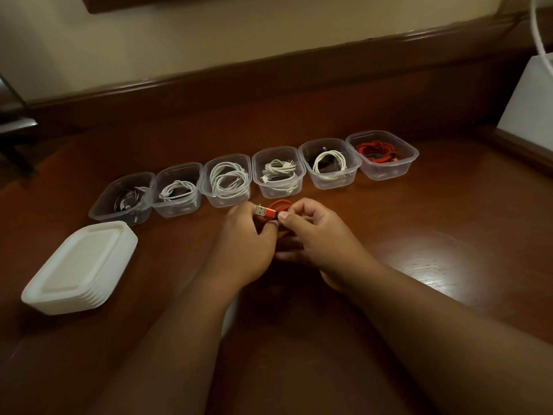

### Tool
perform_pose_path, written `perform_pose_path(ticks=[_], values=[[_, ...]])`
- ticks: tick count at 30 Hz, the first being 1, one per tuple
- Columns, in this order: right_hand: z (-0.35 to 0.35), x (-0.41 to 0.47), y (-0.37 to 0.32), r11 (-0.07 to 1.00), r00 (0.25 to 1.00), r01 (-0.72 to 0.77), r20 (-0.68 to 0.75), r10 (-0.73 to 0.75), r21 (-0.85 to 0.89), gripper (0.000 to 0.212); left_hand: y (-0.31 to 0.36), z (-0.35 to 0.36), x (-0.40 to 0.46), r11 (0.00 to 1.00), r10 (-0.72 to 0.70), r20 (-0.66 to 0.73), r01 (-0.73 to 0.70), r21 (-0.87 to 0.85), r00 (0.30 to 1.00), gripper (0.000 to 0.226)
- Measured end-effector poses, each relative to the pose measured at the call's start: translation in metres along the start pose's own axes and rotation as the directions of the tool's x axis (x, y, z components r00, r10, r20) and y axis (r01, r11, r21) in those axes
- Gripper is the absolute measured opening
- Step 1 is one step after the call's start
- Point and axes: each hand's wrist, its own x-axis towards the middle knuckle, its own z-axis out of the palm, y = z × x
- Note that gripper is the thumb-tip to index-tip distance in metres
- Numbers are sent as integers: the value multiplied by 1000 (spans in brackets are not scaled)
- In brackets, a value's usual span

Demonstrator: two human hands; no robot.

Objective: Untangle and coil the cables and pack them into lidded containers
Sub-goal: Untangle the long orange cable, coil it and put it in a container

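Grip: both hands hold one red cable (279, 205) just above the desk (419, 265), near the picture's centre.
Right hand (317, 235): thumb and curled fingers pinch the cable just behind its plug.
Left hand (245, 238): fingers curl round the cable from the 9 o'clock side; its fingertips are hidden behind the plug.
Plug (266, 211): red body with a metal end pointing toward 9 o'clock, between the two thumbs.
Cable loop: a red arc shows at 12 o'clock above the hands; the rest is hidden behind the fingers, so its full coil is hard to make out.
Boxes: six clear open boxes stand in a row at 12 o'clock from the hands, running from 9 toward 2 o'clock, sides touching or nearly so.
Leftmost box (119, 199): dark cable, hard to make out.
Next three boxes (176, 190), (227, 181), (278, 172): white coiled cables.
Fifth box (329, 163): a white coil over something dark.
Rightmost box (383, 154): red cable.
Lids (80, 268): a white stack at 9 o'clock from the hands, on the desk, apart from the boxes.
White object (529, 100): at 2 o'clock, cut off by the frame edge.
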Motion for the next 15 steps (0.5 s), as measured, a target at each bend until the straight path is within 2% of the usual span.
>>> perform_pose_path(ticks=[3, 7, 9, 12, 15], values=[[0, -1, -1, 1000, 1000, -2, -4, 2, 2, 12, -2, 0, 2, 984, -107, 69, 115, -134, 992, 4], [0, 0, -2, 998, 1000, -22, -10, 23, 55, 14, 0, 0, 2, 867, -265, 211, 329, -374, 941, 7], [0, 0, -1, 999, 1000, -21, -12, 22, 44, 17, 1, -1, 2, 839, -285, 246, 365, -404, 926, 6], [-1, 2, -1, 997, 999, -26, -30, 28, 66, 21, 3, -4, 1, 810, -276, 268, 373, -452, 923, 16], [-2, 2, -3, 993, 999, -41, -31, 44, 107, 14, 5, -7, 0, 767, -275, 292, 392, -509, 916, 21]])
